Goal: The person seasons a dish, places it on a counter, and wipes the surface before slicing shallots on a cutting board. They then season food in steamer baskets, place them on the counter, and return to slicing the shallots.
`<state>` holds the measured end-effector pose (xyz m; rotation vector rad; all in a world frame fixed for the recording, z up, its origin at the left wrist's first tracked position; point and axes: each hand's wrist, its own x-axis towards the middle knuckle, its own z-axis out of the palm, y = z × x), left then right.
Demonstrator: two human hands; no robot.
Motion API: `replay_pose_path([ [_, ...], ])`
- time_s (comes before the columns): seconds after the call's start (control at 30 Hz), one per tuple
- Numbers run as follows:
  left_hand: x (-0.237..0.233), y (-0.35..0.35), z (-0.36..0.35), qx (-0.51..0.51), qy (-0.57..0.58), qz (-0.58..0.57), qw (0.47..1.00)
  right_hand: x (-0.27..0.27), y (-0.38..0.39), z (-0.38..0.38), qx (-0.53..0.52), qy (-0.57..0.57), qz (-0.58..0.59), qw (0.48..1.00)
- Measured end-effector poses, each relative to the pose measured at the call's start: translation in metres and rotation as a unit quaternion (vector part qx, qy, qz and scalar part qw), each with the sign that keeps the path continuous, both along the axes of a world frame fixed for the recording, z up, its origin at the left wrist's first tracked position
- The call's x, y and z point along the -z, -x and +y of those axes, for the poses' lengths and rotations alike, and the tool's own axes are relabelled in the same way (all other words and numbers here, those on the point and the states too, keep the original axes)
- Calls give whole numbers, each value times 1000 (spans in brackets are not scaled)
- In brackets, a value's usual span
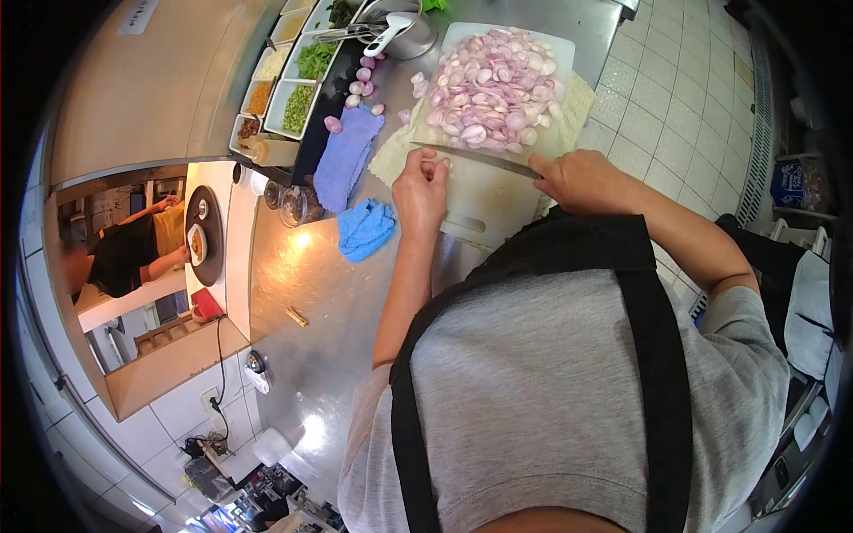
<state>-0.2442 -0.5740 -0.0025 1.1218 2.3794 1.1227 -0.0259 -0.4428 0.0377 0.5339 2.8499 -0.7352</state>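
Sliced shallots [498, 84] lie in a broad heap on the far part of the white cutting board [498, 202]. My right hand [577, 180] is closed round the handle of a knife [489, 157], whose blade lies across the board along the near edge of the heap. At the board's left side is my left hand [420, 188], its fingers curled together close to the blade's far end. A small pale bit shows at those fingertips, too small to name. Under the board spreads a pale yellow cloth [391, 153].
Whole shallots [356, 88] lie left of the board, beside a purple cloth [346, 164] and a crumpled blue cloth [365, 229]. Trays of chopped greens [299, 108] and a metal pot [413, 40] stand further back. Another person [124, 253] is beyond the pass-through opening.
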Motion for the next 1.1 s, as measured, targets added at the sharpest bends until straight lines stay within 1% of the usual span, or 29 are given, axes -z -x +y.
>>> replay_pose_path([
  [0.13, 8, -1, -4, -7, -54, -27, 998, 7, -2, -5, 2, -46, -25, 999],
  [0.23, 2, 1, -12, 78, -113, 112, 984, 10, -2, -7, 7, -31, -15, 999],
  [0.33, 1, 0, -16, 125, -92, 157, 975, 11, 1, -6, -3, -48, -2, 999],
  [0.43, 6, 0, -15, 134, -90, 200, 967, -3, -4, -10, -16, -70, -5, 997],
  [0.53, 6, -1, -14, 134, -102, 203, 965, -11, -6, -14, -16, -70, -23, 997],
  [0.67, 11, 1, -14, 129, -115, 193, 966, 18, 5, -8, -24, -55, 20, 998],
  [0.73, 12, 2, -16, 130, -115, 195, 965, 11, 7, -6, -27, -54, 29, 998],
  [0.83, 11, 0, -16, 126, -126, 192, 965, -17, 1, -11, -33, -67, -23, 997],
  [0.97, 15, -1, -16, 116, -136, 200, 963, 8, 5, -12, -21, -33, -1, 999],
  [1.03, 16, 1, -17, 117, -135, 209, 962, 8, 9, -10, -24, -29, 15, 999],
  [1.1, 16, 1, -18, 116, -136, 209, 961, -3, 6, -11, -26, -45, -9, 999],
])
